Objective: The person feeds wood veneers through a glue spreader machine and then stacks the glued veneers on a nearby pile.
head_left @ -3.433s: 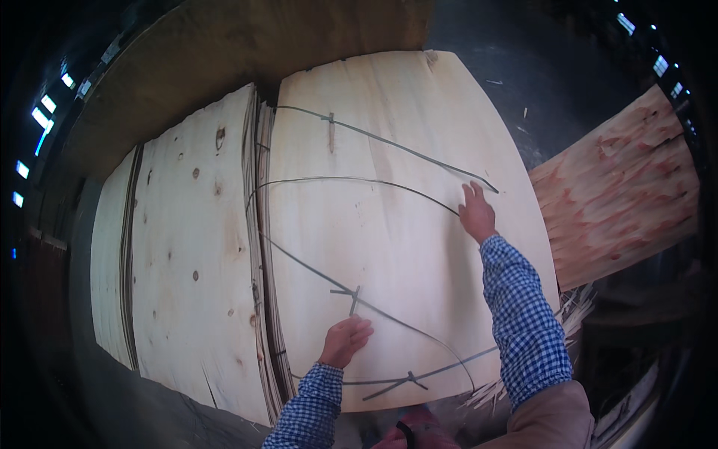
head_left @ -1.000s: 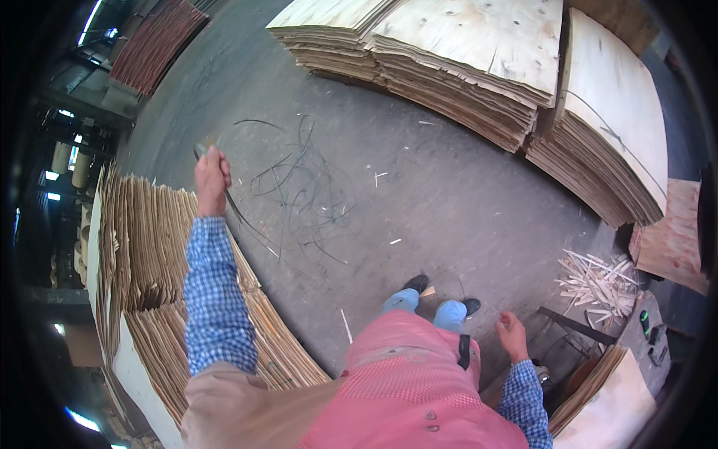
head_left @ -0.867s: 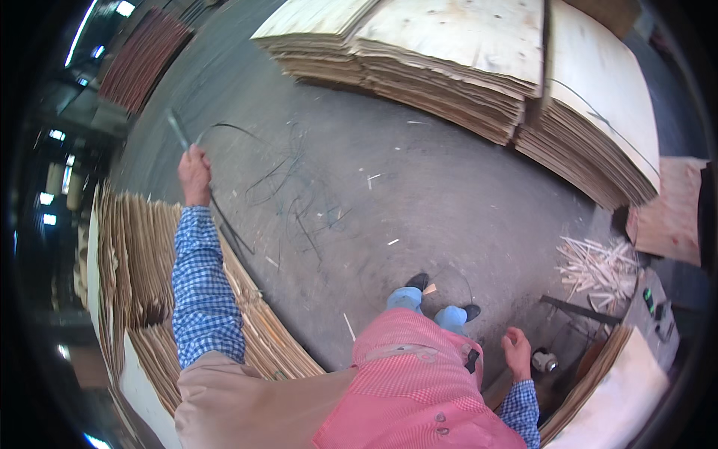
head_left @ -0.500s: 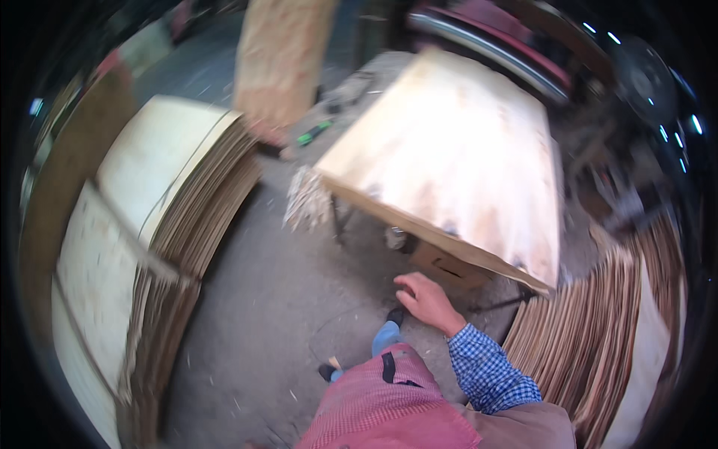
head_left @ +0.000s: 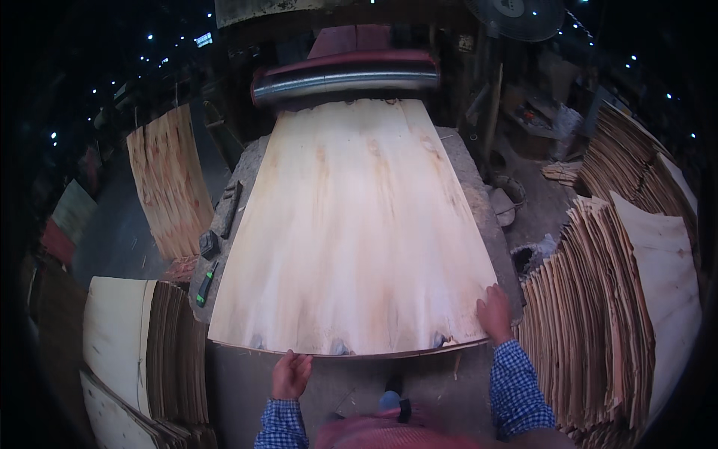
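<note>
A large pale wood veneer sheet (head_left: 359, 224) lies on top of a thin layered stack, its near edge toward me. At that edge, left of the middle, my left hand (head_left: 291, 376) is closed, with its fingertips at the sheet's rim. My right hand (head_left: 496, 316) grips the sheet near its right corner, fingers bent over the side edge. The undersides of both grips are hidden. The far end of the sheet reaches a shiny metal roller (head_left: 348, 81) under a red machine cover (head_left: 350, 41).
A grey worktable (head_left: 479, 187) carries the sheet; a green-and-black utility knife (head_left: 206, 284) lies at its left. Stacked veneers stand at left (head_left: 176, 352) and right (head_left: 583, 314). Another veneer panel (head_left: 172, 176) leans behind on the left. A fan (head_left: 516, 15) is at upper right.
My view has swung round to face the sheet and roller squarely. My right hand, free in the air before, is now at the sheet's right corner; my left hand has come into view at the near edge.
</note>
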`<act>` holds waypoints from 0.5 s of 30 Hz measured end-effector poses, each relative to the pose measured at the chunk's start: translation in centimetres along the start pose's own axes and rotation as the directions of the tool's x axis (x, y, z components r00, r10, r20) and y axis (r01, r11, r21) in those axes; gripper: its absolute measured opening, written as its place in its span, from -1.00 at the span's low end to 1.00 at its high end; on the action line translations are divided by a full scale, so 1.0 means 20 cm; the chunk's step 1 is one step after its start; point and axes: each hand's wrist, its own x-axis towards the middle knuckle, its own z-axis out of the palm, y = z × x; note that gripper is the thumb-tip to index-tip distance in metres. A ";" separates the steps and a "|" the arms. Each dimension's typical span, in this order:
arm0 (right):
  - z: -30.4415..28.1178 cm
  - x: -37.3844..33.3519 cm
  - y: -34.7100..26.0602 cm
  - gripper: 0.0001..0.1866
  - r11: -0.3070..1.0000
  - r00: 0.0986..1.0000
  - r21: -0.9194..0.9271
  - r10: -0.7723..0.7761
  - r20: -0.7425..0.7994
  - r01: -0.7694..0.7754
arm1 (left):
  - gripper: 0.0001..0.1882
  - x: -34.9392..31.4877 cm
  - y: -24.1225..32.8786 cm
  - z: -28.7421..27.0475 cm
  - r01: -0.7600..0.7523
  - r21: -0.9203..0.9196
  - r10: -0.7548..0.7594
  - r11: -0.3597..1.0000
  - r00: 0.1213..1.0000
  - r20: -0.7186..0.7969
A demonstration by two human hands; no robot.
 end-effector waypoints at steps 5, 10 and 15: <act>-0.12 -0.06 -0.15 -0.61 0.990 0.989 0.074 -0.126 0.081 0.120 | -0.71 -0.13 0.14 0.09 -0.072 0.121 0.076 0.990 0.997 -0.026; -0.20 -0.26 -0.65 -0.48 0.818 0.860 0.425 -0.487 0.153 0.387 | -0.66 -0.06 0.21 0.15 0.081 -0.023 -0.079 0.996 0.991 0.105; -0.18 -0.30 -0.92 -0.37 0.810 0.790 0.341 -0.566 0.238 0.477 | -0.67 -0.10 0.34 0.24 0.032 0.150 -0.075 0.988 0.955 0.286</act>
